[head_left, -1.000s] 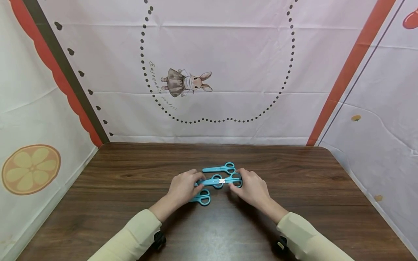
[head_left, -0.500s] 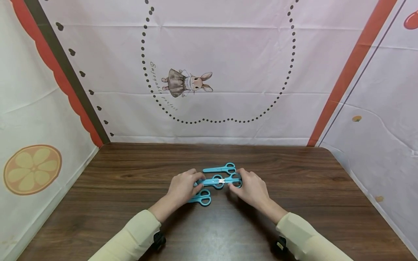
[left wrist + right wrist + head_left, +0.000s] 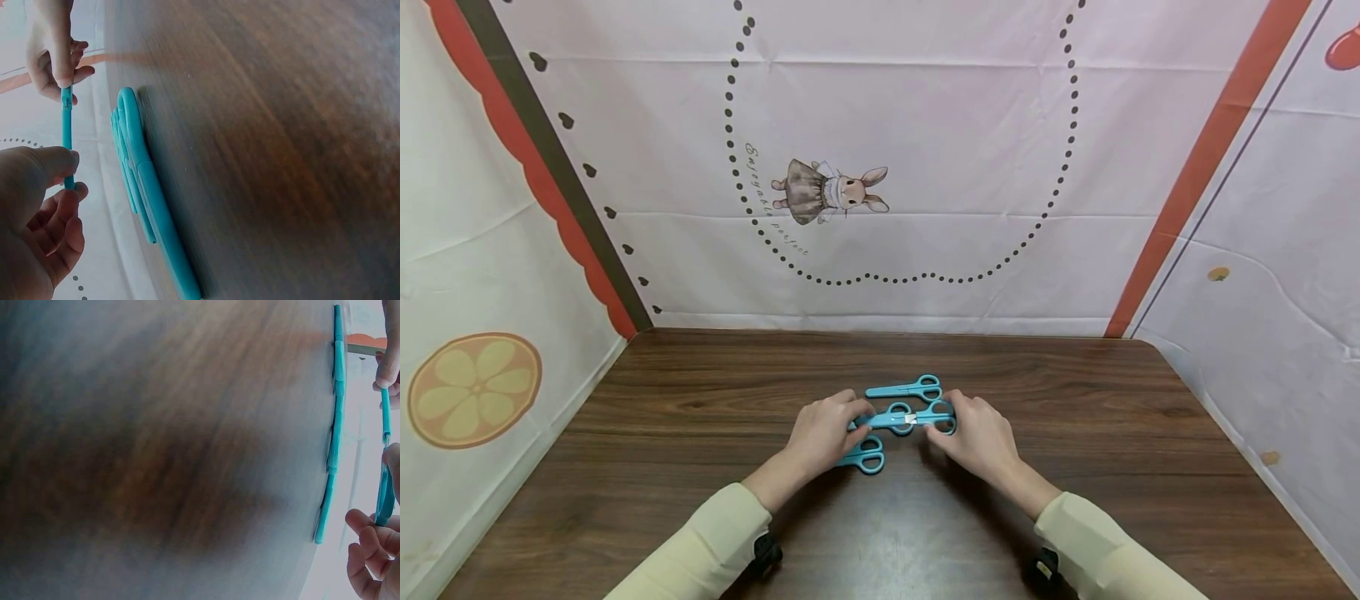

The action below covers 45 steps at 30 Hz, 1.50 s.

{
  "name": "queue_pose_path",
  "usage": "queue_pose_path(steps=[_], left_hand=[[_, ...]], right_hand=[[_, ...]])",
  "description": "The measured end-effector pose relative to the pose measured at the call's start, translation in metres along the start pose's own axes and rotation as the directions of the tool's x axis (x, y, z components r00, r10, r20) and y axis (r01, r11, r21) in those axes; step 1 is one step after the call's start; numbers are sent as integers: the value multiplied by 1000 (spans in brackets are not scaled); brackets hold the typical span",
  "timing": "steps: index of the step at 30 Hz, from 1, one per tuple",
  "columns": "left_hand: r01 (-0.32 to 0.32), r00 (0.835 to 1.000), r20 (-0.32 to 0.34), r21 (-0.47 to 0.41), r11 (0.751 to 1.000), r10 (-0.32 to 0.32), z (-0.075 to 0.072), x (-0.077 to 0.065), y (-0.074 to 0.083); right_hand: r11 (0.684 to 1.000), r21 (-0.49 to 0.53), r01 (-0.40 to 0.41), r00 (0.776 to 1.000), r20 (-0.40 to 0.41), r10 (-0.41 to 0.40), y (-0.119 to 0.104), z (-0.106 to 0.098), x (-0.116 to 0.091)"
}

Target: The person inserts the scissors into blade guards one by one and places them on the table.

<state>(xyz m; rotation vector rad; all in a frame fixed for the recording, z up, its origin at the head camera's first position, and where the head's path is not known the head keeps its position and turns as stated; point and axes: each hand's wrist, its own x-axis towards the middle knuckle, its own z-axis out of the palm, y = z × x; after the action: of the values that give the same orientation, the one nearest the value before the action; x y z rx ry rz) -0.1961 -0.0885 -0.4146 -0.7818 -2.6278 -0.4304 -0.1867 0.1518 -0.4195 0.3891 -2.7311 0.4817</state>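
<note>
In the head view my left hand (image 3: 823,429) pinches the light-blue blade cover (image 3: 882,419) of a pair of scissors (image 3: 927,417). My right hand (image 3: 979,429) holds the same scissors by their finger loops. A short strip of bright metal shows between cover and handles. In the left wrist view these scissors (image 3: 67,128) appear edge-on, raised off the table, thumb and fingers at both ends. Below them lies a second pair of blue scissors (image 3: 901,431), partly hidden. A third pair (image 3: 868,456) lies nearer, its blade end behind my left hand.
Another pair of blue scissors (image 3: 898,389), blade covered, lies just beyond my hands. The brown wood-grain table (image 3: 1075,400) reaches back to a printed cloth wall (image 3: 925,250), with more cloth at both sides.
Both hands keep their grip on the scissors. The metal strip and handles have shifted very slightly towards the near side; the scissors on the table lie unchanged.
</note>
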Motion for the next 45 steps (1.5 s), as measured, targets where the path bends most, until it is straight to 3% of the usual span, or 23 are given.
queue_pose_path(steps=[17,30,45], left_hand=[[-27,1000,8,-47,999,27,-3,1,4],[-53,999,-16,-62,997,52,-6,3,6],[-37,999,13,-46,998,38,-2,5,8]], right_hand=[[998,9,67,995,-76,-66,0,0,1],[998,35,53,997,-58,-51,-3,-1,2],[996,87,22,998,-53,-18,-8,-2,5]])
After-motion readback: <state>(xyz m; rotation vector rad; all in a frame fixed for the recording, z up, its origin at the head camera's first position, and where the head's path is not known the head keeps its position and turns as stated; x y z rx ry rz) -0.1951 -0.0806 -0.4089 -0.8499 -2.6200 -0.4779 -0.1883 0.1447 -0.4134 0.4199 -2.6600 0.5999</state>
